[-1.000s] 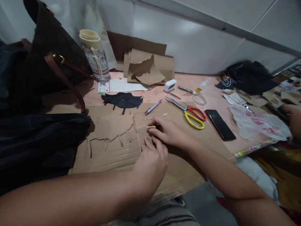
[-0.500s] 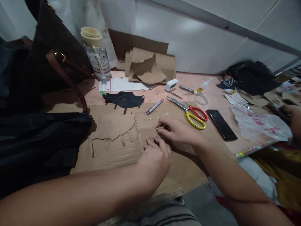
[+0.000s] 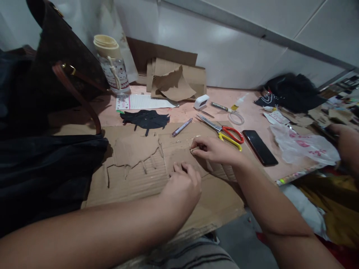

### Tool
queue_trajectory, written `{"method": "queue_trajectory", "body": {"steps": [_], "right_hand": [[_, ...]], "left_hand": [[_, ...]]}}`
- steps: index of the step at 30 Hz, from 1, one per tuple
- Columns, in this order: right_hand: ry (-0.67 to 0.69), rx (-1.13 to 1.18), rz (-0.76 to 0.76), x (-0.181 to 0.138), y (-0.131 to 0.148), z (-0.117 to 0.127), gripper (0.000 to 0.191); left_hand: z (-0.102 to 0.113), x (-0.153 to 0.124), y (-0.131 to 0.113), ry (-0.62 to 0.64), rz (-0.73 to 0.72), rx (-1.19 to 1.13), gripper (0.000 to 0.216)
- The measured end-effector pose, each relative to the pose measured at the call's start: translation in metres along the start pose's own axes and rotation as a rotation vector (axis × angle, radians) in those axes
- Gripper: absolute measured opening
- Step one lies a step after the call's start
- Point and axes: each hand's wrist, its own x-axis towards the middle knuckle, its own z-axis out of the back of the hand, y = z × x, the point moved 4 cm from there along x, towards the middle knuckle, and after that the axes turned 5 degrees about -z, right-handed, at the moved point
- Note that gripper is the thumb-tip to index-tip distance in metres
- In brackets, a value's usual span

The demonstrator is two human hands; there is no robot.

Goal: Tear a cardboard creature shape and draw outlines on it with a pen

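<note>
My left hand (image 3: 185, 181) rests on a flat sheet of brown cardboard (image 3: 123, 188), its fingers bent and a little apart, fingertips pressing the surface. Just beyond it, my right hand (image 3: 209, 149) is closed in a pinch low over the same sheet. A tiny tan scrap shows at its fingertips, mostly hidden by them. Left of my hands lies a torn cardboard cutout (image 3: 136, 149) with an irregular edge and thin strips below it. A black cutout (image 3: 146, 118) of similar outline lies behind that. Scissors (image 3: 221, 129) with red and yellow handles lie behind my right hand.
A pen (image 3: 182, 127), marker (image 3: 219, 107), white block (image 3: 201, 101), tape ring (image 3: 236, 118) and phone (image 3: 260, 147) lie around. Behind stand a bottle (image 3: 112, 65) and stacked cardboard (image 3: 193, 76). A handbag (image 3: 67, 48) is at left. A plastic bag (image 3: 305, 145) and another person's hand (image 3: 346, 144) are at right.
My right hand has shifted slightly over the cardboard, and the scrap at its fingertips shows less. My left hand stays nearly in place. The whole view has moved a little.
</note>
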Motion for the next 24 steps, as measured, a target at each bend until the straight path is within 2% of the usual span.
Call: {"method": "queue_trajectory", "body": {"steps": [3,7,13,18,24], "right_hand": [[-0.02,0.064,0.037,0.001,0.005,-0.006,0.012],[0.017,0.146,0.138,0.002,0.021,-0.014,0.014],[-0.059,0.002,0.016,0.002,0.005,-0.006,0.012],[0.005,0.103,0.136,0.001,0.011,-0.01,0.012],[-0.092,-0.039,0.076,0.001,0.004,0.0,0.01]], "left_hand": [[0.0,0.001,0.0,-0.009,0.02,-0.008,0.04],[-0.001,0.001,-0.001,-0.044,0.017,0.015,0.044],[0.0,0.0,-0.002,-0.028,-0.01,0.023,0.038],[-0.004,0.001,-0.003,-0.044,-0.01,0.019,0.04],[-0.003,0.002,-0.001,-0.006,-0.002,0.009,0.04]]}}
